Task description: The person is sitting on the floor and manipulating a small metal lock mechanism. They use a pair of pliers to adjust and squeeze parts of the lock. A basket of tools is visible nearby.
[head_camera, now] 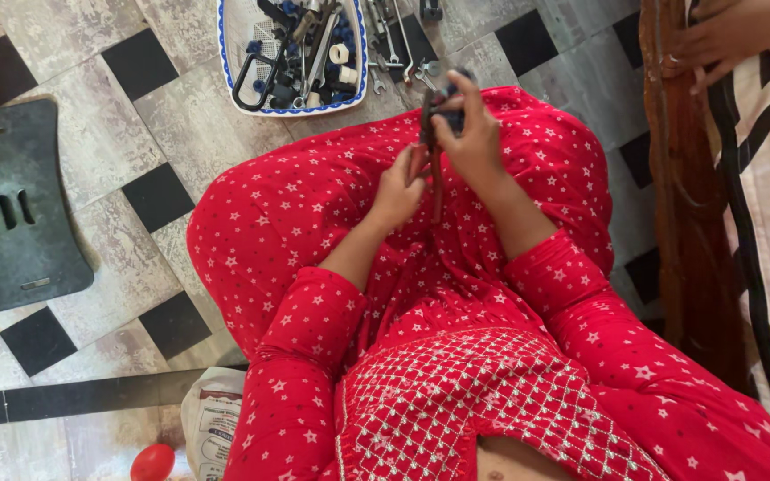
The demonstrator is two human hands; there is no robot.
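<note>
Both hands, left hand [396,189] and right hand [472,134], grip pliers [431,142] | tool tray [225,53] at floor's far edge | printed white bag [211,419], red ball [152,462] near edge

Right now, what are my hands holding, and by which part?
Both hands hold a pair of pliers: the left hand grips the red handles low down, the right hand wraps the dark head end, where something small and dark cannot be made out.

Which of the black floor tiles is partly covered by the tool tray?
The black tile at the top centre: the blue-rimmed tray overlaps its left part and loose spanners lie on it. The other black tiles lie clear of the tray.
</note>
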